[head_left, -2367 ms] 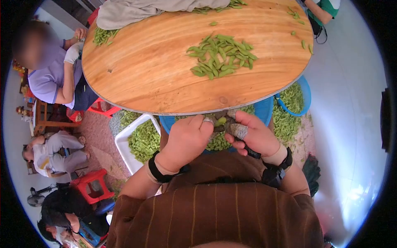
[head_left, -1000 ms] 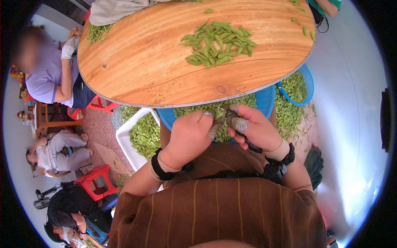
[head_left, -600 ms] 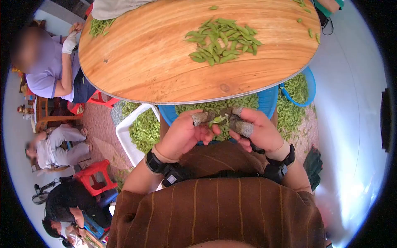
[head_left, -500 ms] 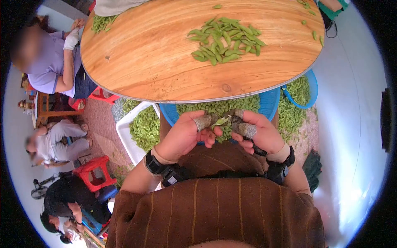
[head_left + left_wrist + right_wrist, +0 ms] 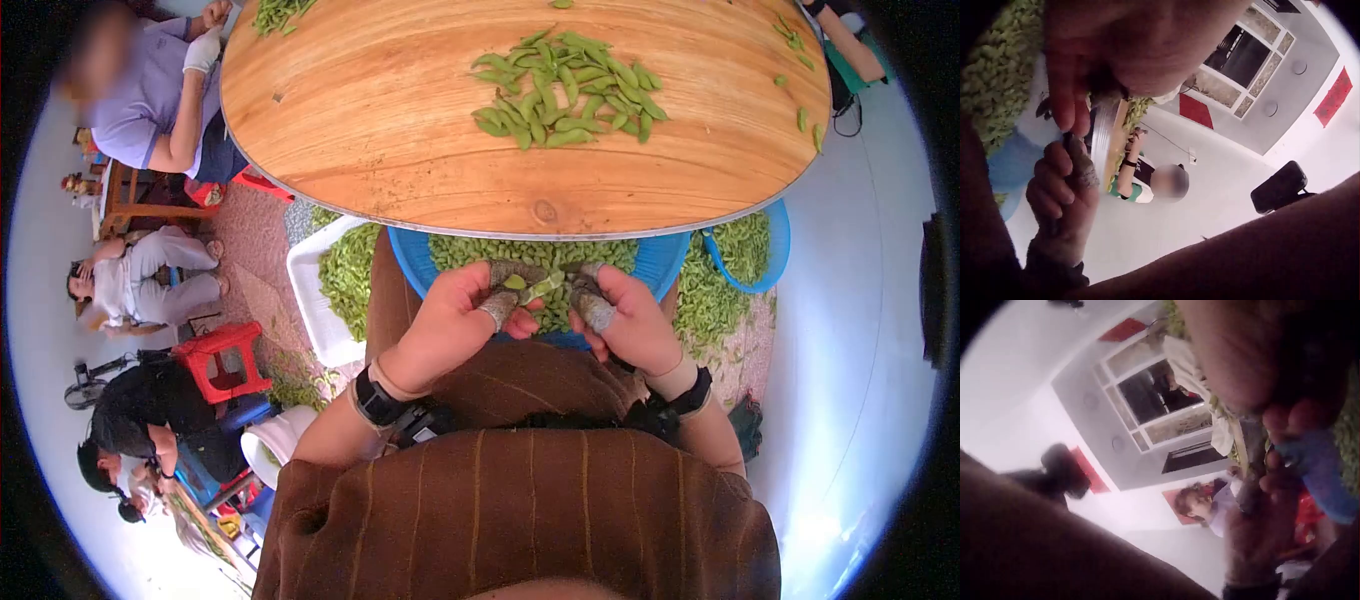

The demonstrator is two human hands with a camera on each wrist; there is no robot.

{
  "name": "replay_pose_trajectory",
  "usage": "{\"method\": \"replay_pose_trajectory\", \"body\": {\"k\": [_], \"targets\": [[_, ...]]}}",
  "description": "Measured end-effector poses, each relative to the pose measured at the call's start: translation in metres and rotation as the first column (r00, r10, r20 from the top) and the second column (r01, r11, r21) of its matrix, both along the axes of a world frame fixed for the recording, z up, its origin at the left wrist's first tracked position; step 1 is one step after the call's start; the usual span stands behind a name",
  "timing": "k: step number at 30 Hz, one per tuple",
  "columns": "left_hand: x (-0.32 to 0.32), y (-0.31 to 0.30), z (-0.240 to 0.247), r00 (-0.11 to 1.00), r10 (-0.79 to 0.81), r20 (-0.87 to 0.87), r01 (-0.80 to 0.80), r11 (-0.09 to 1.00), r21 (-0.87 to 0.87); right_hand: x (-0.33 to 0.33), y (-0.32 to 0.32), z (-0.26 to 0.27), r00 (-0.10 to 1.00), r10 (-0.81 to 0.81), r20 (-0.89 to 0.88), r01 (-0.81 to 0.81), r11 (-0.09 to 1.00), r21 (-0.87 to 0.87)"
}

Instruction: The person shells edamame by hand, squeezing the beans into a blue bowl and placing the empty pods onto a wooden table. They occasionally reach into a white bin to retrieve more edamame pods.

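In the head view my left hand [image 5: 445, 325] pinches a green soybean pod [image 5: 546, 286], split open and pale inside, between the taped thumb and forefinger. A loose green bean [image 5: 515, 282] shows at these fingertips. Facing it, my right hand [image 5: 640, 325] has its taped thumb and forefinger right at the pod's other end. Its lower fingers curl round a slim black handle [image 5: 625, 366], mostly hidden. Grey, dirty tape [image 5: 597, 312] wraps the fingertips. Below both hands, a blue basin [image 5: 415, 262] holds shelled beans [image 5: 480, 250]. Both wrist views are dark and hide the pod.
A round wooden table [image 5: 380, 160] overhangs the basin and bears a heap of pods [image 5: 570, 90]. At left stands a white tub of pods [image 5: 325, 335], at right a blue basket [image 5: 778, 245]. Several people sit around, one in a lilac shirt [image 5: 150, 75]. Red stools [image 5: 225, 365] stand left.
My fingertips have drawn slightly apart, and the pod is split with a bean showing at the left fingers. The head view has shifted, so the table sits higher and a white bucket appears.
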State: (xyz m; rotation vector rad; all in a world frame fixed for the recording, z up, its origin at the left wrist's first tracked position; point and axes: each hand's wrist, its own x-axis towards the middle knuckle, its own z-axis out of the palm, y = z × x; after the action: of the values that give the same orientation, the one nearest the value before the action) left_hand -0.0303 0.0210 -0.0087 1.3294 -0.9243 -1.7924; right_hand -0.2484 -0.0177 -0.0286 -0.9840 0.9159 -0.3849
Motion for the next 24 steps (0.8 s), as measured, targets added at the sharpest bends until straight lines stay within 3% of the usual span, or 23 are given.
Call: {"method": "replay_pose_trajectory", "body": {"k": [1, 2, 3, 4, 6, 7, 9, 11, 13, 14, 16, 18, 19, 20, 21, 22, 24], "targets": [[0.000, 0.001, -0.007, 1.000, 0.001, 0.004, -0.001, 1.000, -0.001, 0.000, 0.002, -0.006, 1.000, 0.001, 0.004, -0.001, 1.000, -0.001], [0.000, 0.003, -0.014, 0.998, -0.024, 0.060, 0.025, 1.000, -0.011, -0.001, 0.004, -0.012, 0.988, -0.068, -0.136, 0.025, 0.955, -0.295], [-0.002, 0.002, -0.017, 0.992, -0.050, 0.115, 0.053, 0.998, -0.017, -0.001, 0.004, -0.013, 0.953, -0.175, -0.248, 0.006, 0.827, -0.562], [-0.004, 0.002, -0.018, 0.992, -0.056, 0.115, 0.058, 0.998, -0.013, 0.001, 0.005, -0.012, 0.952, -0.179, -0.249, 0.010, 0.830, -0.558], [-0.009, 0.002, -0.016, 0.978, -0.101, 0.183, 0.109, 0.994, -0.032, 0.007, 0.004, -0.005, 0.970, -0.213, -0.121, 0.060, 0.688, -0.723], [-0.010, 0.001, -0.015, 0.978, -0.109, 0.178, 0.116, 0.993, -0.031, 0.006, 0.003, -0.006, 0.967, -0.220, -0.126, 0.062, 0.689, -0.723], [-0.011, -0.001, -0.012, 0.965, -0.136, 0.224, 0.171, 0.975, -0.142, 0.007, 0.001, -0.012, 0.919, -0.146, -0.366, -0.229, 0.557, -0.798], [-0.005, -0.002, -0.014, 0.949, -0.181, 0.257, 0.224, 0.963, -0.149, 0.010, 0.000, -0.021, 0.916, -0.170, -0.363, -0.207, 0.574, -0.792], [0.000, 0.000, -0.017, 0.931, -0.220, 0.292, 0.272, 0.950, -0.151, 0.012, -0.001, -0.020, 0.896, -0.006, -0.444, -0.309, 0.709, -0.633], [0.001, 0.002, -0.020, 0.893, -0.247, 0.376, 0.330, 0.928, -0.173, 0.016, 0.003, -0.021, 0.896, -0.003, -0.444, -0.312, 0.709, -0.633], [0.003, 0.006, -0.020, 0.844, -0.269, 0.464, 0.391, 0.900, -0.191, 0.028, 0.010, -0.025, 0.844, -0.172, -0.508, -0.322, 0.595, -0.736], [0.006, 0.006, -0.015, 0.972, -0.151, 0.180, 0.174, 0.977, -0.121, 0.030, 0.010, -0.029, 0.836, -0.171, -0.522, -0.323, 0.615, -0.720], [0.012, 0.003, -0.012, 0.971, -0.152, 0.182, 0.177, 0.976, -0.130, 0.029, 0.009, -0.030, 0.826, -0.156, -0.541, -0.335, 0.636, -0.695], [0.022, -0.001, -0.010, 0.995, -0.100, -0.017, 0.099, 0.994, -0.039, 0.029, 0.008, -0.032, 0.827, -0.161, -0.539, -0.333, 0.631, -0.700], [0.031, -0.003, -0.008, 0.977, -0.028, -0.210, 0.043, 0.997, 0.067, 0.029, 0.007, -0.033, 0.860, -0.233, -0.455, -0.269, 0.551, -0.790], [0.038, -0.003, -0.005, 0.964, 0.006, -0.266, 0.020, 0.995, 0.096, 0.031, 0.007, -0.033, 0.883, -0.298, -0.362, -0.199, 0.460, -0.865], [0.050, -0.005, -0.006, 0.944, 0.023, -0.330, 0.020, 0.992, 0.126, 0.035, 0.006, -0.032, 0.894, -0.331, -0.302, -0.163, 0.387, -0.907]]}}
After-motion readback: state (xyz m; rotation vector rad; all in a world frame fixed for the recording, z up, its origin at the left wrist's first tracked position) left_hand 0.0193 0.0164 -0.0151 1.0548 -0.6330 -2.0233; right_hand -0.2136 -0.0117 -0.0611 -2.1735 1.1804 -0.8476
